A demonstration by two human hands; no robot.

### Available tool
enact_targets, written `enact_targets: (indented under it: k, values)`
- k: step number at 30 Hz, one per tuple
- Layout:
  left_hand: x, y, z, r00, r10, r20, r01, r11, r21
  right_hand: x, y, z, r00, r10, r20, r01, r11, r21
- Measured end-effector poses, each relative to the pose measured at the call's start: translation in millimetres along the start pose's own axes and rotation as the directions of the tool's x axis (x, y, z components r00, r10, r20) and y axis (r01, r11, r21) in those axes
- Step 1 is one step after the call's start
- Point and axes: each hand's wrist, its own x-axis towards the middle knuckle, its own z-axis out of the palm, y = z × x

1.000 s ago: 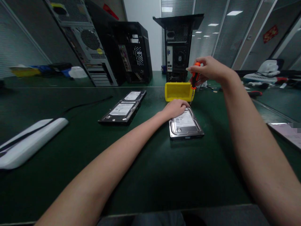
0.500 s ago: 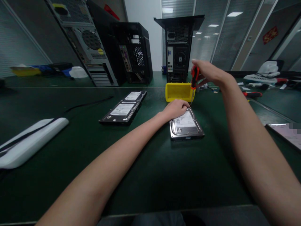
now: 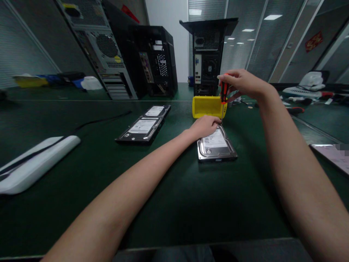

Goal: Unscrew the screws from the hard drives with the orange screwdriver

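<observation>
A silver hard drive (image 3: 216,143) lies label-up on the green table. My left hand (image 3: 205,126) bears down on its far left part, with the fingers curled together near the far edge. Upright over the drive's far right corner stands a red and black screwdriver (image 3: 224,92), its tip down at that corner. My right hand (image 3: 240,83) grips the handle from the right, fingers closed around its upper part. Right behind the drive is a yellow plastic tray (image 3: 207,107), partly behind the screwdriver shaft.
Two more hard drives (image 3: 143,126) lie to the left. Computer cases (image 3: 208,54) stand along the back. A white padded object (image 3: 40,162) with a black strap is at far left. On the right are a red-handled tool (image 3: 296,110), small parts, and a pinkish flat device (image 3: 332,156).
My right hand's fingers have shifted around the top of the screwdriver handle, which looks turned slightly and more upright. My left hand and the hard drive stay in place.
</observation>
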Motion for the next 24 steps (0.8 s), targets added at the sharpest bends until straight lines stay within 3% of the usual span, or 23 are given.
enact_targets:
  k: [5, 14, 24]
  values:
    - [0.3, -2.7, 1.4, 0.999, 0.042, -0.001, -0.042, 0.999, 0.007, -0.9, -1.2, -1.7, 1.0, -0.001, 0.006, 0.001, 1.0, -0.015]
    - [-1.2, 0.8, -1.6, 1.0, -0.001, 0.014, 0.001, 1.0, 0.011, -0.5, 1.0, -3.5, 1.0, -0.01, 0.025, 0.01, 1.0, -0.007]
    - [-0.3, -2.5, 1.7, 0.999, 0.031, -0.009, -0.031, 1.0, 0.006, 0.5, 3.1, 0.5, 0.998, -0.054, -0.034, 0.052, 0.998, -0.043]
